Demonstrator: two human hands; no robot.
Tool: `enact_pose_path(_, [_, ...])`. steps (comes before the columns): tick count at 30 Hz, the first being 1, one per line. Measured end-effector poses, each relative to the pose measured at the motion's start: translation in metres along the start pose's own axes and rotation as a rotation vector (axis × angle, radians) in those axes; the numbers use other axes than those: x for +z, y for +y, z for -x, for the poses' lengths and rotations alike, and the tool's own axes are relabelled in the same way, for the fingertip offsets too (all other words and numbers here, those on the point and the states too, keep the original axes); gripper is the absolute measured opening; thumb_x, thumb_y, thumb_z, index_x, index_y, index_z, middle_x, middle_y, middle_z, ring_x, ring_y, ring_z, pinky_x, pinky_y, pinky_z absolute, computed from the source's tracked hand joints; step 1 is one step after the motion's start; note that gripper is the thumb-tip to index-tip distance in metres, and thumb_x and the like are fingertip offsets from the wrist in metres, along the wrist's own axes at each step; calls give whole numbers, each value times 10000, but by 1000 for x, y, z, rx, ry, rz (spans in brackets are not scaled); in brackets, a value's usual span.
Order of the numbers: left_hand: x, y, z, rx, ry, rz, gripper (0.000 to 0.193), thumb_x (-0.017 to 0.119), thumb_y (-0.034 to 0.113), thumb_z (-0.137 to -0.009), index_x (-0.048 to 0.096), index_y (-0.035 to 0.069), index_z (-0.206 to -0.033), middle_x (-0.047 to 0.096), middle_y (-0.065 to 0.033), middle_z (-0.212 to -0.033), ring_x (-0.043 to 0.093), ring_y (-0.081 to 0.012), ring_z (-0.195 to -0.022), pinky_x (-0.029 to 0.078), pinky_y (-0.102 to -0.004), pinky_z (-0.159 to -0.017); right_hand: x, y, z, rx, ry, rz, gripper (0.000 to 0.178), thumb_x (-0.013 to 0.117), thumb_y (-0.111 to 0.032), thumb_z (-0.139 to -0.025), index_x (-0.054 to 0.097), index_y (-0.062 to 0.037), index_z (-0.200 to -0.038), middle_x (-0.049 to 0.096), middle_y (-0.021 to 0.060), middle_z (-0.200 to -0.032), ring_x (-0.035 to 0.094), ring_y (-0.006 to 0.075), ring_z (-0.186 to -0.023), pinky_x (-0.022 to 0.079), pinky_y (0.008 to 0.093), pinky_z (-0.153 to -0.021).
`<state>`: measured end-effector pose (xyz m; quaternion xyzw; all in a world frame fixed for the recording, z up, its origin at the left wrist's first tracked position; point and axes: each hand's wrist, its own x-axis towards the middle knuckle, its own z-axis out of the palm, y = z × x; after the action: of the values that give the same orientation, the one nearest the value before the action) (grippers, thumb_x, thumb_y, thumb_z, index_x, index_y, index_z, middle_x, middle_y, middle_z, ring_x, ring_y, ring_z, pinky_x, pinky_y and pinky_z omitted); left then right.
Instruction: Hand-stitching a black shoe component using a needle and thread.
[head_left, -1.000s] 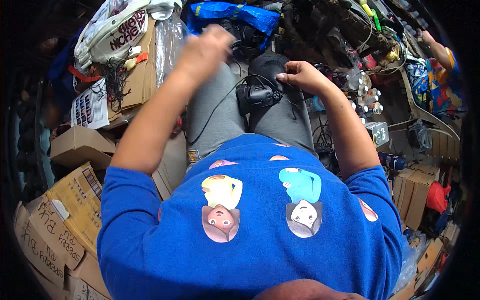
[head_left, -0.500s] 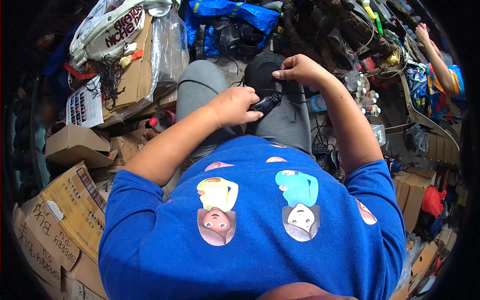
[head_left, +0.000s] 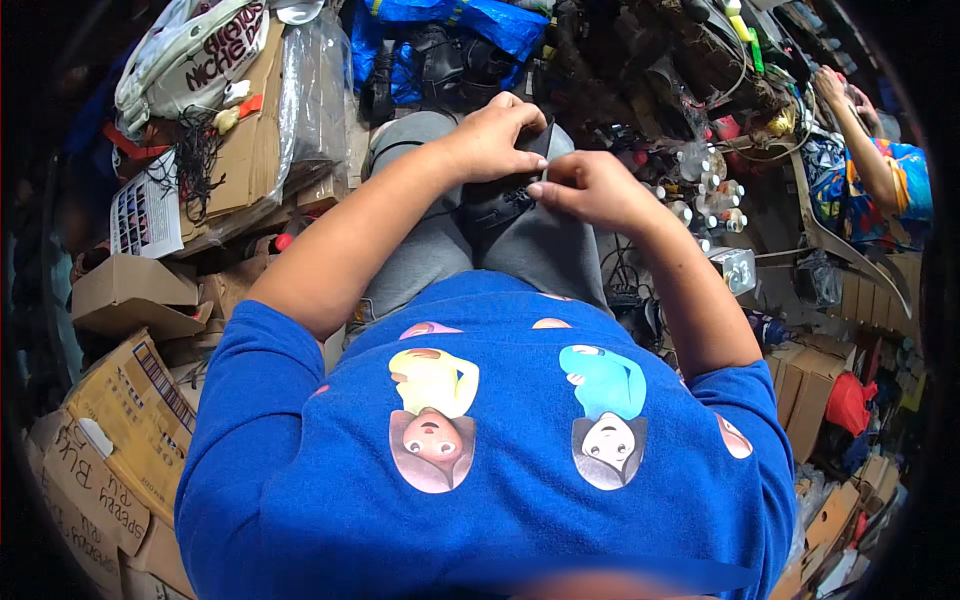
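Note:
A black shoe (head_left: 497, 212) with what look like laces lies on my lap between my grey-trousered thighs. My left hand (head_left: 497, 140) reaches over it from the left, with fingers bent and the thumb tip at the shoe's dark upper edge. From the right, my right hand (head_left: 598, 188) pinches at the same edge, its thumb and curled forefinger close to my left thumb. Part of the shoe is hidden beneath my hands. Any lace or thread between the fingertips is too small to make out.
Cardboard boxes (head_left: 130, 295) and flattened card (head_left: 240, 150) crowd the left. Ahead, black shoes (head_left: 440, 65) sit on a blue sheet (head_left: 505, 28). Several bottles (head_left: 720, 205) stand at the right, and beyond them another person's arm (head_left: 868, 150) shows. A red bag (head_left: 850, 402) lies farther down.
My left hand has moved forward and right, over the shoe. My right hand has come down and closer to the left. The shoe has shifted on my lap, and my thighs are closer together.

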<state>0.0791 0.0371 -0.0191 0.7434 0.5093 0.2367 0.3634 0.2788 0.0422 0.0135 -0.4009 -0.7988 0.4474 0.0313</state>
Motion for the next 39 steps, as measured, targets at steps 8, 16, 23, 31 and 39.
enact_pose_path(8, [10,-13,-6,25,36,85,444,750,244,-700,582,60,-1068,493,-149,-1103,484,-275,-1069,417,-352,-929,-4,-6,15,-23,-45,61,234,617,-196,-813,561,15,-729,529,149,-588,507,218,-520,416,377,-546])
enact_pose_path(16, [-15,-20,-14,94,-130,27,395,732,239,-727,602,46,-1047,523,-145,-1119,488,-278,-1103,395,-353,-959,-21,-18,48,-21,108,-243,171,666,-168,-833,635,0,-831,486,1,-638,486,81,-603,399,250,-540])
enact_pose_path(23, [-35,-3,-16,99,-285,193,245,711,130,-742,584,24,-923,583,-27,-833,530,-133,-846,430,-289,-791,-5,-14,28,-101,186,152,282,633,-80,-765,696,-136,-1035,539,104,-755,591,242,-701,476,345,-637])
enact_pose_path(31, [-37,-11,-13,35,-448,267,295,617,31,-772,678,42,-1061,655,-81,-983,596,-158,-921,441,-297,-903,-4,-25,23,-11,169,183,248,603,-75,-750,712,-100,-970,555,134,-776,592,285,-727,484,369,-661])
enact_pose_path(39, [-38,-9,-12,17,-500,301,320,586,33,-774,674,60,-1080,618,-95,-990,565,-191,-970,427,-300,-897,9,-25,23,-128,268,411,229,625,-102,-757,710,-106,-969,595,140,-760,595,314,-751,485,374,-685])
